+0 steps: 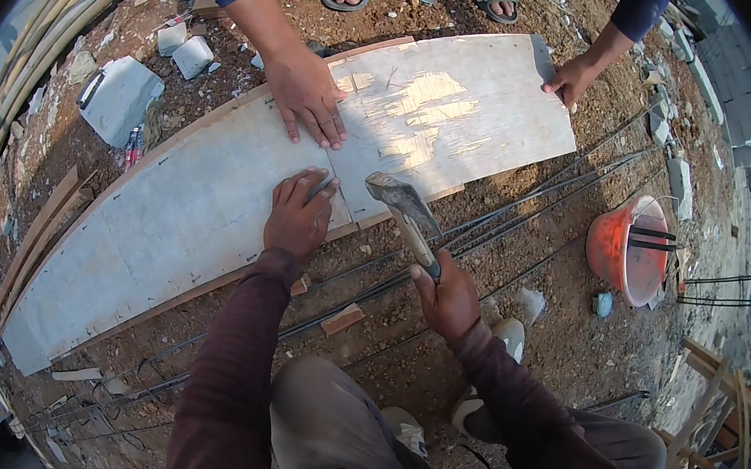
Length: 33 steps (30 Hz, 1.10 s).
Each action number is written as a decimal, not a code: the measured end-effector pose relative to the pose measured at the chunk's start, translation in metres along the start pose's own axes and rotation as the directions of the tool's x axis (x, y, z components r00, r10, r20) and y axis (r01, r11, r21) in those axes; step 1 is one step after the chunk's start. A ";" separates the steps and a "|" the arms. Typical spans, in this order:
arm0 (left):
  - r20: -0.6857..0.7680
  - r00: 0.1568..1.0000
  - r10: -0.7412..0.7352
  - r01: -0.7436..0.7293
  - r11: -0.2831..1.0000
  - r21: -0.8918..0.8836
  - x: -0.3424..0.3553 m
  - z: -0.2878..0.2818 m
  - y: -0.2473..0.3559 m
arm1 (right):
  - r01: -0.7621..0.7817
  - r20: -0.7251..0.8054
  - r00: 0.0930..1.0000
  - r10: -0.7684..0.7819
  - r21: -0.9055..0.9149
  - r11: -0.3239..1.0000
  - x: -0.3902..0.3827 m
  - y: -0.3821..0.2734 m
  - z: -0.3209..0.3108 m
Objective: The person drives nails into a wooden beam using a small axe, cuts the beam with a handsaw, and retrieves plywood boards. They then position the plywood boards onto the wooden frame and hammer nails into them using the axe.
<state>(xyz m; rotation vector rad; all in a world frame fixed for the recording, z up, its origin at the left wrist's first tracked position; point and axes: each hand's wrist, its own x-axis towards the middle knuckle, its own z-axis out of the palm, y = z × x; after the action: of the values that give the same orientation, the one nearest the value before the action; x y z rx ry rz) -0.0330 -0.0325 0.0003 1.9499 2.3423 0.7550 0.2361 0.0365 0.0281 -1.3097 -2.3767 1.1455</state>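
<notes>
My right hand (449, 300) grips a hammer (415, 241) by its handle, its metal head raised close to the near edge of a long curved panel. That panel is whitish plywood (197, 208), with a seam across its middle and small nails along its edges. Just left of the seam, my left hand (301, 213) rests on the plywood with bent fingers drawn together. Something small and grey shows at its fingertips, too small to name. Opposite me, a co-worker presses one hand (307, 94) flat beside the seam and holds the panel's right end with the other hand (573, 78).
Long steel bars (477, 232) lie on the soil along the panel's near side. An orange bucket (607, 254) stands at the right with dark handles over its rim. White blocks (124, 101) and wood strips (46, 230) lie at the left. A wood offcut (342, 320) is near my knee.
</notes>
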 end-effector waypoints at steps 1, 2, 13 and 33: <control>-0.019 1.000 -0.004 0.004 1.000 -0.023 0.000 0.000 0.001 | -0.014 0.081 0.997 0.011 0.028 1.000 -0.002 0.000 -0.002; -0.022 1.000 -0.007 0.006 0.999 -0.033 0.001 -0.001 0.002 | 0.173 -0.065 0.984 -0.164 0.172 0.970 0.000 -0.001 -0.002; -0.038 0.999 0.032 -0.033 0.999 -0.009 0.000 -0.002 0.002 | 0.042 0.118 0.993 -0.019 -0.201 0.979 0.010 0.017 -0.026; 0.117 0.969 -0.219 0.222 0.975 -0.008 0.017 0.010 0.060 | -0.360 0.314 0.834 0.454 -0.315 0.878 -0.182 0.241 -0.256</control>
<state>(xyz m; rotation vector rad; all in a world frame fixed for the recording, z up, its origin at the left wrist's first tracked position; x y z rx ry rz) 0.0213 -0.0062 0.0184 1.6389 2.4163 0.6302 0.6247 0.1048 0.0656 -1.9143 -2.6528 1.3582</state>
